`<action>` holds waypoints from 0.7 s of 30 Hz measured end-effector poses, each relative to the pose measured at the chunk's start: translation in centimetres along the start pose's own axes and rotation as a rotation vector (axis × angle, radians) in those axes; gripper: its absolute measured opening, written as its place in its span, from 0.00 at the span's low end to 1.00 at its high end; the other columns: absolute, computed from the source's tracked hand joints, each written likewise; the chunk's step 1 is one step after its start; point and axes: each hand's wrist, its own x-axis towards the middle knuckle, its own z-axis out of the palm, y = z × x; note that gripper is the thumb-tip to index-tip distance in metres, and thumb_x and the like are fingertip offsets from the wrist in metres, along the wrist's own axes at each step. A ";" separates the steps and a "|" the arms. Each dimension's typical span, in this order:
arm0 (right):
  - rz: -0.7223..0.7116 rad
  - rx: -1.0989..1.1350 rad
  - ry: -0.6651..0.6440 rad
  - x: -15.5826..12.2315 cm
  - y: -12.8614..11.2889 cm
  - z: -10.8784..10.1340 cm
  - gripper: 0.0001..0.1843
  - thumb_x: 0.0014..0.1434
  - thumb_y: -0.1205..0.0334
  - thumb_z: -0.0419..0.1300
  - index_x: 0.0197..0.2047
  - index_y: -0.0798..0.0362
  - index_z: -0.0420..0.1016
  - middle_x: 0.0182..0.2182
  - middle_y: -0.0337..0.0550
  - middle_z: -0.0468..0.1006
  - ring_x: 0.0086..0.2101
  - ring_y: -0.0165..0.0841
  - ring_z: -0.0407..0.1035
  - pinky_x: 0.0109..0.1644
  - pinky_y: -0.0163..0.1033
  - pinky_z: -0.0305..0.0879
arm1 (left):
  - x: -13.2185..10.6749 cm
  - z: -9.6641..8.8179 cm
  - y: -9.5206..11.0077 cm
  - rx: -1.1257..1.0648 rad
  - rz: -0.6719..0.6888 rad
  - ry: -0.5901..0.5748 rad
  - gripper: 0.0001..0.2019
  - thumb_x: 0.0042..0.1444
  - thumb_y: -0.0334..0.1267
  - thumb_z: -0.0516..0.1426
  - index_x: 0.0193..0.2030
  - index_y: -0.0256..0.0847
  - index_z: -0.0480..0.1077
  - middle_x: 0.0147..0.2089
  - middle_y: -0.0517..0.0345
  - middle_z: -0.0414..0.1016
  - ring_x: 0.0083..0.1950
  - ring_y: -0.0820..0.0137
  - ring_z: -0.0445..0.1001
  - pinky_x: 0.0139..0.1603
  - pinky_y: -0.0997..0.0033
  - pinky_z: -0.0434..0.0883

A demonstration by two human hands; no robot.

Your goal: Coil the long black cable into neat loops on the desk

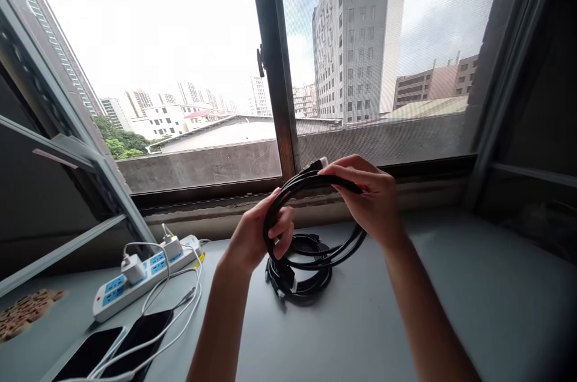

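A coiled black cable (333,260) is held up between both hands above the table. My left hand (259,232) is closed around the left side of the loop, with its fingers curled through it. On the upper right of the loop, my right hand (372,199) grips the strands between thumb and fingers. A black plug with a pale end (319,164) sticks up from the top of the coil, near the right fingertips. Below and behind lies another coiled black cable (311,292) on the table, its connectors showing at the left side; the held loop partly covers it.
On the left, a white power strip (101,310) carries two white charger plugs, with white cables (180,334) trailing over two dark phones (144,334). A brown patterned item (29,313) lies at far left. A window (283,148) and metal shelf frame (108,190) bound the grey table (360,334).
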 end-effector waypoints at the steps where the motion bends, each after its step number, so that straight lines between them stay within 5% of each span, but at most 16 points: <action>1: -0.006 0.019 -0.027 0.0 -0.1 0.1 0.12 0.57 0.72 0.58 0.39 0.48 0.78 0.34 0.39 0.73 0.35 0.32 0.68 0.37 0.35 0.65 | -0.1 0.0 -0.1 0.008 -0.013 -0.010 0.10 0.58 0.40 0.50 0.29 0.37 0.65 0.13 0.67 0.53 0.11 0.77 0.61 0.09 0.83 0.55; 7: 0.111 -0.055 -0.023 -0.1 -0.2 0.3 0.11 0.56 0.69 0.60 0.42 0.48 0.77 0.41 0.42 0.71 0.34 0.30 0.67 0.27 0.31 0.61 | -0.3 -0.3 -0.1 0.050 -0.039 0.016 0.09 0.56 0.38 0.52 0.43 0.40 0.64 0.14 0.71 0.50 0.09 0.83 0.45 0.06 0.87 0.45; 10: 0.195 -0.056 -0.089 -0.2 0.0 0.2 0.13 0.58 0.64 0.59 0.47 0.49 0.74 0.40 0.43 0.73 0.30 0.29 0.67 0.23 0.30 0.60 | -0.2 -0.5 -0.1 0.082 -0.023 0.071 0.07 0.56 0.40 0.54 0.39 0.41 0.63 0.15 0.71 0.50 0.12 0.84 0.41 0.08 0.89 0.42; 17: 0.390 -0.013 -0.112 -0.4 0.1 0.1 0.10 0.52 0.58 0.64 0.33 0.56 0.80 0.23 0.40 0.73 0.16 0.23 0.58 0.15 0.29 0.51 | 0.4 -0.1 -0.4 0.298 0.047 0.306 0.23 0.57 0.56 0.48 0.32 0.34 0.67 0.14 0.69 0.48 0.14 0.84 0.40 0.11 0.86 0.39; 21: 0.580 0.227 -0.222 -0.2 -0.7 -0.5 0.15 0.50 0.57 0.65 0.42 0.53 0.78 0.23 0.38 0.72 0.13 0.19 0.49 0.11 0.27 0.42 | 0.4 0.6 -0.5 0.455 0.217 0.402 0.25 0.50 0.60 0.54 0.26 0.35 0.66 0.15 0.70 0.44 0.15 0.84 0.41 0.13 0.84 0.39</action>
